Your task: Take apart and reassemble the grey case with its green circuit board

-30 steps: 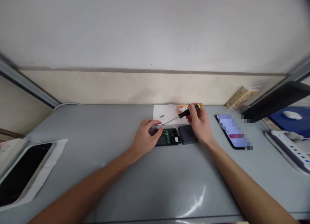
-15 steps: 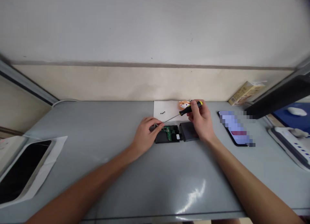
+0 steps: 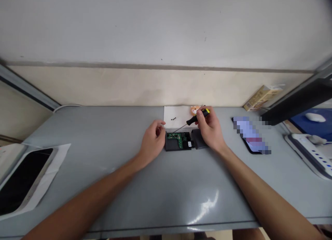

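One screwdriver (image 3: 193,120) in the curled right hand (image 3: 212,131)

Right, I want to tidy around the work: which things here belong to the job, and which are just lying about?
Belong, it seems:
screwdriver, in the right hand
opened black case with green board
dark cover beside it
small dark pieces on the white sheet

Likely just lying about:
lit phone
yellowish box
white mouse
power strip
dark-screened device, left
dog-faced item, same sheet

Glossy grey desk (image 3: 155,188) against pale wall (image 3: 166,29); white glare (image 3: 206,209) toward front.
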The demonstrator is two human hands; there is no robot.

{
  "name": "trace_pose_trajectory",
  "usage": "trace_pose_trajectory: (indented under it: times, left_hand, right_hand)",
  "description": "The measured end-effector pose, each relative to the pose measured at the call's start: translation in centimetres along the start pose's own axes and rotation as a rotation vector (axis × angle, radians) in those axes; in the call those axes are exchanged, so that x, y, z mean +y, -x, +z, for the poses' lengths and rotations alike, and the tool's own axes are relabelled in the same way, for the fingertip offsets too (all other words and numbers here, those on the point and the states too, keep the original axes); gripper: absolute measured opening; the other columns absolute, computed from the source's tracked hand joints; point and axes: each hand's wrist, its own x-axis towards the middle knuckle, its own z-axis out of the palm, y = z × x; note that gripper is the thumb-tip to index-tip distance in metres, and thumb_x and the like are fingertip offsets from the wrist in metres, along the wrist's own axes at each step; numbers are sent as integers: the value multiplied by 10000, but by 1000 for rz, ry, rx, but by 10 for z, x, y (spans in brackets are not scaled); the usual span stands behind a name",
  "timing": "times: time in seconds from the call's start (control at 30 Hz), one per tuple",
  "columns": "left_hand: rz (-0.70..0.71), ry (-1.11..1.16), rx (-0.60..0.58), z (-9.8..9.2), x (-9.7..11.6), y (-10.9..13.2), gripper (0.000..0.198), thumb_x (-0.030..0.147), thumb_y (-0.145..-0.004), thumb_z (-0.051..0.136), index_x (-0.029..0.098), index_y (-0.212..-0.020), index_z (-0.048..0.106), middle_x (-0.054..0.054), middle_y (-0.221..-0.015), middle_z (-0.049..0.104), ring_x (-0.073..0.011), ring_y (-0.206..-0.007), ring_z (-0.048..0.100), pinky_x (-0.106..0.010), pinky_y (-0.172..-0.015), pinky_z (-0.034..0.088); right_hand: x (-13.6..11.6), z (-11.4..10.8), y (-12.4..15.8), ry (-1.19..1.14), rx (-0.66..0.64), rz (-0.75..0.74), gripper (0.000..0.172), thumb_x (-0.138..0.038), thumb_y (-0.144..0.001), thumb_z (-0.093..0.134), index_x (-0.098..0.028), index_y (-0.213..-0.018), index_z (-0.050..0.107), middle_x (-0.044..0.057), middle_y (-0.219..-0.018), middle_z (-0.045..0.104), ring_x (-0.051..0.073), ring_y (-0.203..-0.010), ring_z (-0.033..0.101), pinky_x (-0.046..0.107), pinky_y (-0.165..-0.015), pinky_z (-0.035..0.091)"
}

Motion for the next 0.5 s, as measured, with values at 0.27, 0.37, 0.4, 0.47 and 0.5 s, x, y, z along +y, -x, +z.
trace_pose_trajectory:
  times: [0.27, 0.37, 0.4, 0.47, 0.5]
  left_hand:
    - [116, -172, -105, 1, -1, -1, 218, 159, -949, 456, 229, -886, 652, -9, -922, 713, -207, -902, 634, -373, -852, 467]
    - [130, -212, -123, 1, 0, 0, 230, 148, -944, 460, 232, -860, 657, -6, -910, 718, -217, -915, 629, -391, -883, 458]
    - [135, -219, -130, 1, 0, 0, 230, 143, -940, 462, 231, -857, 657, -7, -911, 720, -218, -921, 628, -393, -889, 456]
    - [146, -235, -141, 1, 0, 0, 232, 136, -938, 461, 230, -857, 656, -11, -923, 725, -222, -937, 628, -396, -896, 454]
    - [154, -246, -146, 1, -1, 0, 232, 133, -939, 461, 229, -860, 656, -13, -930, 727, -224, -942, 628, -398, -900, 453]
  right_hand:
    - [1, 1, 1, 59, -10, -11, 290, -535, -983, 565, -253, -1048, 561, -20, -810, 589, 121, -672, 563, 273, -624, 459]
    - [1, 1, 2, 83, -23, -21, 291, -540, -983, 561, -257, -1049, 558, -25, -784, 578, 124, -660, 555, 274, -612, 450]
    - [1, 1, 3, 95, -28, -23, 290, -541, -984, 560, -259, -1053, 557, -26, -779, 574, 125, -655, 549, 274, -604, 443]
    - [0, 1, 4, 114, -40, -34, 286, -539, -987, 554, -263, -1061, 552, -24, -783, 570, 125, -652, 539, 274, -590, 427]
    - [-2, 1, 5, 122, -49, -46, 281, -535, -989, 552, -263, -1062, 549, -22, -793, 569, 125, -655, 538, 276, -588, 422]
